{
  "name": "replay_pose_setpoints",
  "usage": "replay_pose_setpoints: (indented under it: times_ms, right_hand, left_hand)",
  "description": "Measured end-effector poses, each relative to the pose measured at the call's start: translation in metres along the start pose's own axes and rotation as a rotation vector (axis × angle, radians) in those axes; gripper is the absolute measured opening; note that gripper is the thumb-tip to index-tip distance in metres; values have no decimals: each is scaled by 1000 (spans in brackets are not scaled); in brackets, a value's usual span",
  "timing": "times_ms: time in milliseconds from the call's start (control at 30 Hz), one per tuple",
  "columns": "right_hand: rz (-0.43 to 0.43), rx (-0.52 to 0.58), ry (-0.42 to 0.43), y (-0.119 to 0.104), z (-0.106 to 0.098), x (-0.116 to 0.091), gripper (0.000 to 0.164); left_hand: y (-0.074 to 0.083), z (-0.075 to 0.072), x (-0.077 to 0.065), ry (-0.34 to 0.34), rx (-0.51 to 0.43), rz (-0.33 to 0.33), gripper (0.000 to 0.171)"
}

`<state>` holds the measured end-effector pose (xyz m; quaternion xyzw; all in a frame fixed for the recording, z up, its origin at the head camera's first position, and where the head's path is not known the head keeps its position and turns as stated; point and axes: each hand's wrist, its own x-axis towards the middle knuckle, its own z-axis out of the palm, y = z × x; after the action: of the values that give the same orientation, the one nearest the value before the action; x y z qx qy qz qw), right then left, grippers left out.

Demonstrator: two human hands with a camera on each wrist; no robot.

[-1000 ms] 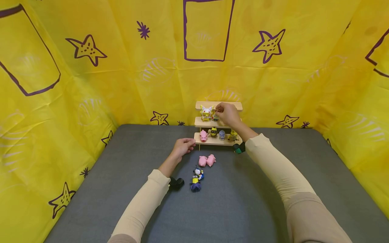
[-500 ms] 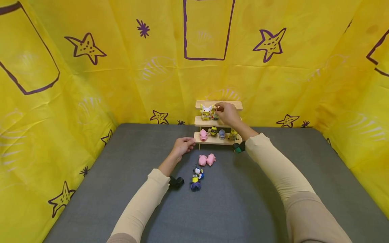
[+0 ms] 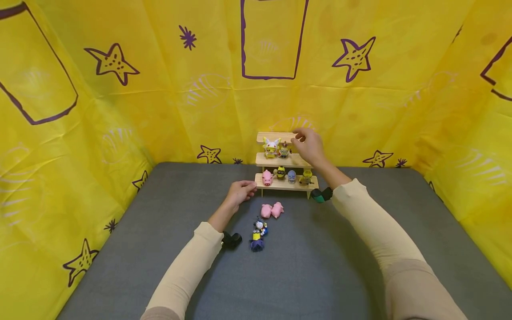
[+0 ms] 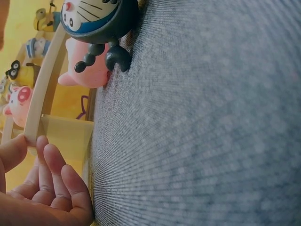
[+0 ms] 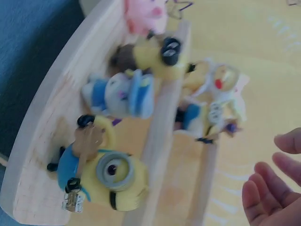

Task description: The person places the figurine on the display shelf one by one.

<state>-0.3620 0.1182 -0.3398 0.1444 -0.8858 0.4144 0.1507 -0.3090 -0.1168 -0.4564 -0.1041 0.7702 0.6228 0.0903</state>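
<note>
The right hand [image 3: 310,146] hovers with loose, empty fingers beside the wooden shelf's [image 3: 286,183] top tier; the left hand [image 3: 240,193], relaxed, touches its bottom-left corner.

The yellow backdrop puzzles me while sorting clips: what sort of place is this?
Probably a staged tabletop booth, not a home room: yellow star-printed sheeting walls in a grey padded surface, with a small three-tier wooden shelf of toy figurines.
</note>
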Motion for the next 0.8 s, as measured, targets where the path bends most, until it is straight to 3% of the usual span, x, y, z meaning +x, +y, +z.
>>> replay_pose_setpoints:
  times_ms: [300, 600, 800]
  right_hand:
    - [-112, 83, -8, -13, -8, -28, 27]
    - [-152, 88, -194, -14, -2, -61, 24]
    - [-253, 61, -363, -6, 8, -76, 10]
  left_hand:
    - [0, 0, 0, 0, -2, -2, 29]
    - [0, 0, 0, -2, 2, -4, 30]
    - [1, 0, -1, 1, 10, -2, 31]
